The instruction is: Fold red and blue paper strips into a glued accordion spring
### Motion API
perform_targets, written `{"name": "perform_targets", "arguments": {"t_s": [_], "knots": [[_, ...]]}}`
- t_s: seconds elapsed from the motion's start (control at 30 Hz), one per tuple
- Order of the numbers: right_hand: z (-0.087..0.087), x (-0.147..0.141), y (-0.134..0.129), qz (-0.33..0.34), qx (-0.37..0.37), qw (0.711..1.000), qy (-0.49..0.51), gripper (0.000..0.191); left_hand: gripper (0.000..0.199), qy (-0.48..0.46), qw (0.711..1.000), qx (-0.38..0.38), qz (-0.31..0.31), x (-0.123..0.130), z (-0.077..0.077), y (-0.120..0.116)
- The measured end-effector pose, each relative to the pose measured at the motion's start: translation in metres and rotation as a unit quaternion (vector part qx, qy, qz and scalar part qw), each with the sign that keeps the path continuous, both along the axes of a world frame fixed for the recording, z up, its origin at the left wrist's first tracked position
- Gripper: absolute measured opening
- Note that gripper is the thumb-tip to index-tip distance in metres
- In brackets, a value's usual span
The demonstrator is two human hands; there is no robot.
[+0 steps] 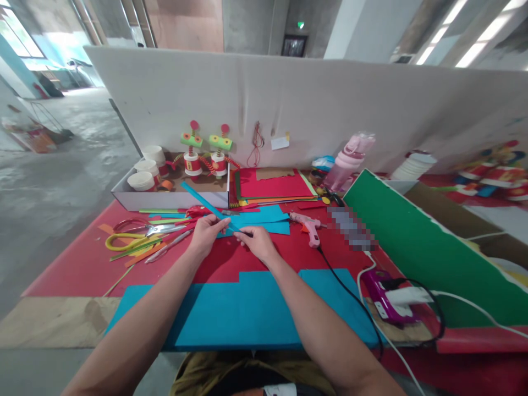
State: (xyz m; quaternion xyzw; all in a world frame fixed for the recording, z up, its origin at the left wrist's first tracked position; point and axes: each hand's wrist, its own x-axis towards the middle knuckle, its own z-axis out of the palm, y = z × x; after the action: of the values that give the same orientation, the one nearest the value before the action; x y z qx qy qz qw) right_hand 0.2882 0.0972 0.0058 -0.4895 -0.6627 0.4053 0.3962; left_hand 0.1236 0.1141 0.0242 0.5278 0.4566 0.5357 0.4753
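at the centre of the frame, the left hand (205, 236) pinches a narrow blue paper strip (202, 201) between thumb and fingers, and the right hand (256, 242) pinches its lower end; the strip slants toward the upper left, above the red tabletop (223, 264). left of the hands lie scissors (127, 240) with yellow handles, and to the right, a pink glue gun (310, 226) with a black cord
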Motion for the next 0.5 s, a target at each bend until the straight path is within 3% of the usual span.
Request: {"name": "perform_targets", "arguments": {"t_s": [0.17, 0.33, 0.5], "knots": [[-0.0011, 0.0001, -0.0001, -0.003, -0.025, 0.999, 0.02, 0.035, 0.034, 0.002, 1.0, -0.002, 0.0, 0.0004, 0.0004, -0.0013], [-0.0033, -0.0004, 0.0007, -0.015, -0.041, 0.998, 0.044, 0.039, 0.03, 0.038, 0.998, -0.012, -0.057, 0.004, -0.0054, -0.0025], [0.002, -0.001, -0.002, -0.007, -0.016, 1.0, 0.008, 0.04, 0.031, 0.057, 0.998, 0.017, -0.007, 0.0024, -0.0045, -0.0016]]}}
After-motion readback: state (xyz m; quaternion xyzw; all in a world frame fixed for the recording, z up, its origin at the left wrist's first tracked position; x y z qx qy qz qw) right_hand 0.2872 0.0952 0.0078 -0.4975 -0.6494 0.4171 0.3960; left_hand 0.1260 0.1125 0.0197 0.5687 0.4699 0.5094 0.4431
